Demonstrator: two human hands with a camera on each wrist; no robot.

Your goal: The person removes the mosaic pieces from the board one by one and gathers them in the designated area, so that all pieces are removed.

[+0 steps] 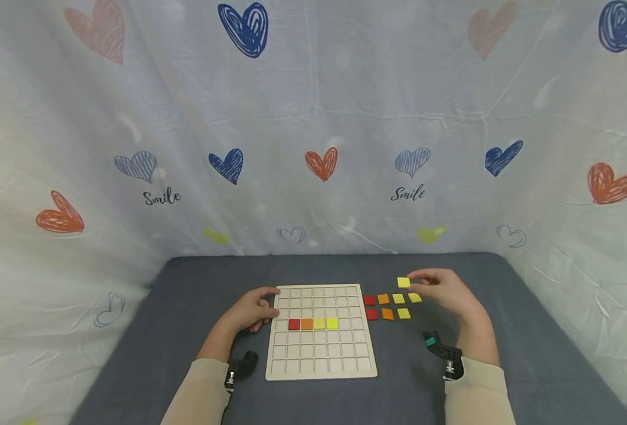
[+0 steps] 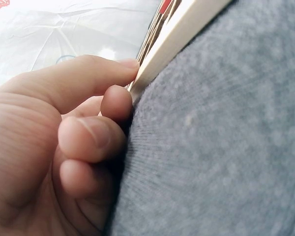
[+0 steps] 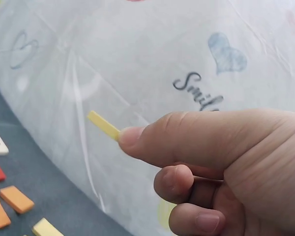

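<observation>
A pale wooden grid board point(image 1: 321, 369) lies on the table, with a row of one red tile point(image 1: 294, 324), one orange tile point(image 1: 307, 324) and two yellow tiles point(image 1: 326, 323) in its cells. At the board's upper left edge, my left hand point(image 1: 249, 310) holds the rim; in the left wrist view the thumb point(image 2: 123, 69) touches the edge while the other fingers curl beneath. Off the board's right side, my right hand point(image 1: 446, 289) pinches a yellow tile point(image 3: 103, 125) between thumb and index finger, raised above the loose tiles.
Right of the board lie loose red tiles point(image 1: 372, 314), orange tiles point(image 1: 387, 314) and yellow tiles point(image 1: 403, 314) in two rough rows. A dark grey cloth point(image 1: 398, 366) covers the table. Behind it hangs a white curtain point(image 1: 313, 206) printed with hearts.
</observation>
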